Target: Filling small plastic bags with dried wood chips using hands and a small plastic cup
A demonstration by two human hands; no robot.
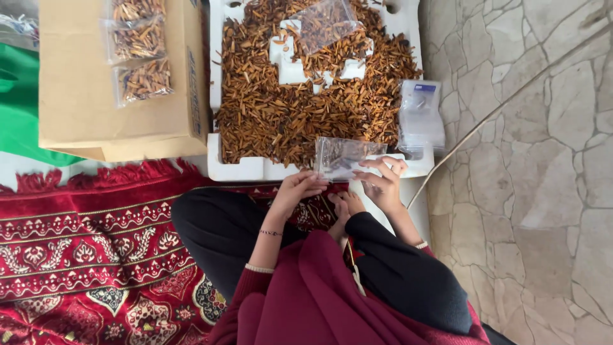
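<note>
A: What are the hands doing?

B: Left hand (297, 190) and right hand (383, 181) both pinch a small clear plastic bag (345, 156), at the near edge of a white foam tray (239, 169) of brown dried sticks (281, 108).

A: Which step?

B: Seemingly opening it; filling would need its mouth spread.

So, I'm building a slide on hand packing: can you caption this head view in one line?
Seated person's left hand and right hand hold a clear bag beside a white foam tray of brown sticks.
</note>
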